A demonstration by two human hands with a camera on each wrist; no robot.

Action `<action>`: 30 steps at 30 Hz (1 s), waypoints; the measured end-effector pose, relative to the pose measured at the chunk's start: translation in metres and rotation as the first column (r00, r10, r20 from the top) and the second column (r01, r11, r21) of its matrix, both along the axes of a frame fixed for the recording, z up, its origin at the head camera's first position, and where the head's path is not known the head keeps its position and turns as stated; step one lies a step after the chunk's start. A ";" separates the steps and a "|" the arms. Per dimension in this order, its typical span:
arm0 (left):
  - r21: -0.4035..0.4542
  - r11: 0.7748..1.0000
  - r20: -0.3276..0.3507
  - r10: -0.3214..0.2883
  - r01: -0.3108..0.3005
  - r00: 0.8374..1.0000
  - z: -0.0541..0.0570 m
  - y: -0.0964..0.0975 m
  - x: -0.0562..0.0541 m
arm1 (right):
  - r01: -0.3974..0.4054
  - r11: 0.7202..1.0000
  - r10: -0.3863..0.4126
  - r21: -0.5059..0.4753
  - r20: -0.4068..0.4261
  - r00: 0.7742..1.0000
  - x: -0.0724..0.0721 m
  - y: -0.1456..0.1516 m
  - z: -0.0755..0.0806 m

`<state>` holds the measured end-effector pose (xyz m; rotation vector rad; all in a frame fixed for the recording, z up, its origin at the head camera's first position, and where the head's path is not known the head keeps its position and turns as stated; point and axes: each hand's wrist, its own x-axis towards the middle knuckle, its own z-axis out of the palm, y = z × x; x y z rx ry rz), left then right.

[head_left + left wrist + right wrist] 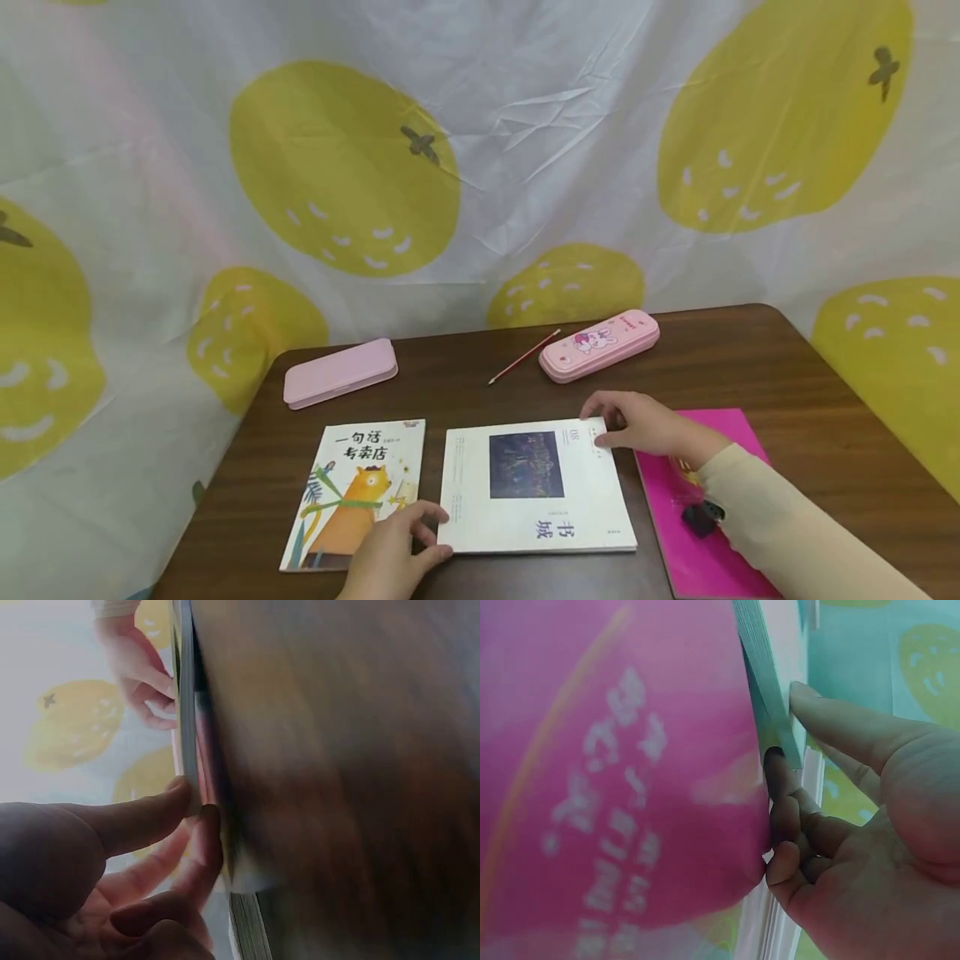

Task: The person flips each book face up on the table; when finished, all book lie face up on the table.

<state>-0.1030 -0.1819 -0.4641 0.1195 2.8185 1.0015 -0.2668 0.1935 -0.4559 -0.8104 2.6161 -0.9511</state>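
A white magazine (pixel 480 467) with a dark picture on its cover lies at the middle of the table. My left hand (pixel 401 546) pinches its lower left edge, thumb above and fingers beneath, as the left wrist view shows. At its upper right corner, my right hand (pixel 637 425) grips the edge; in the right wrist view the thumb lies on the white cover and a fingertip is under the pages (pixel 769 690). To the left is a picture book (pixel 367 492) with an orange animal. A magenta book (pixel 660 508) lies partly under the right forearm.
Along the back of the brown table (pixel 442 375) are a plain pink case (pixel 341 372), a thin red pencil-like stick (pixel 525 357) and a pink pencil case (pixel 600 346) with a rabbit. A lemon-print curtain (pixel 480 167) hangs behind the table.
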 end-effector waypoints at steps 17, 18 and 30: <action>-0.058 0.994 0.004 -0.093 0.093 0.996 0.002 0.004 -0.001 | 0.006 0.990 0.001 0.142 -0.048 0.999 0.001 -0.005 0.000; -0.061 0.994 0.008 -0.094 0.095 0.996 0.003 0.004 -0.001 | 0.009 0.987 0.003 0.162 -0.071 0.998 0.002 -0.005 0.000; -0.093 0.977 0.098 -0.182 0.191 0.978 0.019 0.002 -0.017 | 0.058 0.966 -0.007 0.253 -0.200 0.980 0.021 -0.004 0.006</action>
